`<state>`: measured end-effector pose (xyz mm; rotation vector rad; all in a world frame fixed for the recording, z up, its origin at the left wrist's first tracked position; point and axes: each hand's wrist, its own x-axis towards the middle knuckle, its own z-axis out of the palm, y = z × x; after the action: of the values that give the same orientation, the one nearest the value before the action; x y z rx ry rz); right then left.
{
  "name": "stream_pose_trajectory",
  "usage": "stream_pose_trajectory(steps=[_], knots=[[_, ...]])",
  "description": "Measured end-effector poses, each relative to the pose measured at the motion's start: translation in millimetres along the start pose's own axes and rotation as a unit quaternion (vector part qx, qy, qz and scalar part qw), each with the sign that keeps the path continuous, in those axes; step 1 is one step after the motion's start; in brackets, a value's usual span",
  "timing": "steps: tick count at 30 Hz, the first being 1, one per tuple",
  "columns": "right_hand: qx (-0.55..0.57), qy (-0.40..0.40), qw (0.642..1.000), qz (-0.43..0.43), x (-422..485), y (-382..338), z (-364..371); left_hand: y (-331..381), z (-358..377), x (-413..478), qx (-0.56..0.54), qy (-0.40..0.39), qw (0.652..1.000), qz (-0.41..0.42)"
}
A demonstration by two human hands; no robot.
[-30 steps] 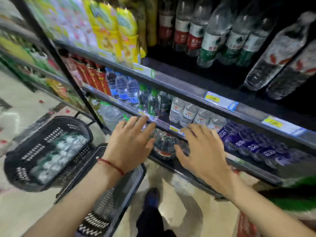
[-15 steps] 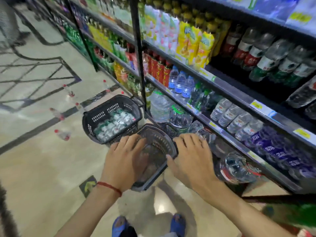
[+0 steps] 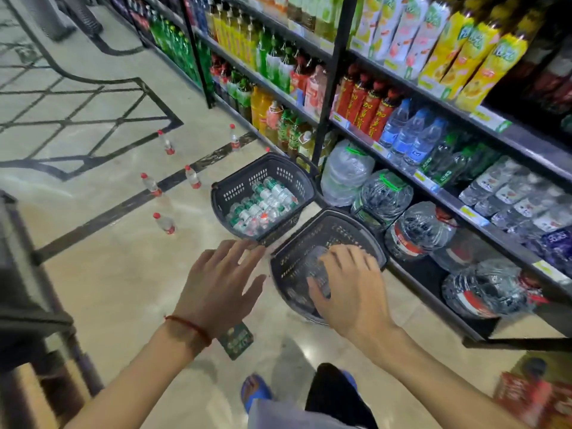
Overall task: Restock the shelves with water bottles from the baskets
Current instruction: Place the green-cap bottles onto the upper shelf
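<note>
A second ago both hands were up at the bottom shelf [image 3: 428,275] beside the large jugs [image 3: 421,230]; since then the person has drawn back and the view has swung down to the floor. The left hand [image 3: 216,283] now hovers over bare floor just short of the baskets, fingers spread, its grip open and holding nothing. The right hand [image 3: 353,289] hangs over the near basket [image 3: 289,264], fingers loosely fanned, its grip also open. That basket looks empty, though blur and the hand hide part of its bottom. The water bottles [image 3: 263,202] still to be shelved lie heaped in the far basket [image 3: 241,184], which touches the near one at a corner. A few loose bottles [image 3: 164,222] stand on the floor well apart. The shelving step seems finished, and the next load likely has to come from the far basket, so the reach must go past the near one
</note>
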<state>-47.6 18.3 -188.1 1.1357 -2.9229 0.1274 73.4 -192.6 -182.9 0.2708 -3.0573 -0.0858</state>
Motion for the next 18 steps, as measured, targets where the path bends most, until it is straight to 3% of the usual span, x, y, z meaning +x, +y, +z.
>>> stream_pose_trajectory(steps=[10, 18], knots=[[-0.013, 0.005, 1.000, -0.010, 97.6, -73.3, 21.4, -134.7, 5.4, 50.3, 0.012, -0.029, 0.998, 0.055], [-0.001, 0.000, 1.000, 0.020, 243.8, -93.4, 58.9, -245.1, 12.4, 177.5, 0.031, -0.038, 0.995, 0.091]])
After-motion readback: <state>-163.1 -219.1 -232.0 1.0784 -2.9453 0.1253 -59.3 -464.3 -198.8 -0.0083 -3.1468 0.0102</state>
